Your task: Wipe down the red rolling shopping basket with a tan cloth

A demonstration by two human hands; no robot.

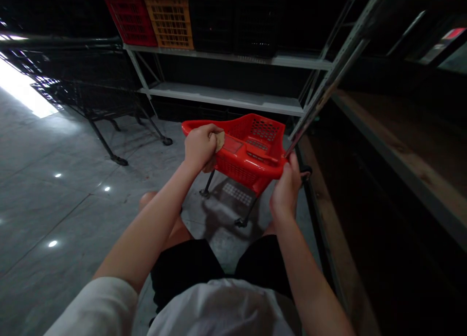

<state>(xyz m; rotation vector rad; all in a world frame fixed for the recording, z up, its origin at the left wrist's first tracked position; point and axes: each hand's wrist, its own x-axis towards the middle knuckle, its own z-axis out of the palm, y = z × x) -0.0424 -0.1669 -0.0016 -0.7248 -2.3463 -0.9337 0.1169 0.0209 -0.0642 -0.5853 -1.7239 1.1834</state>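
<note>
A small red plastic shopping cart (251, 153) stands on its casters in front of me, its basket wall pierced with rows of holes. My left hand (200, 146) is closed around a tan cloth (220, 140) and presses it against the left part of the cart's near rim. At the right end of that rim, my right hand (286, 187) grips the edge, thumb on top. The undersides of both hands' fingers are partly hidden by the rim.
Behind the cart stands a metal shelf rack (226, 97) bearing a red crate (131, 21), an orange crate (170, 23) and dark crates. A dark wheeled frame (105, 102) is at left. A wooden ledge (328, 229) runs along the right.
</note>
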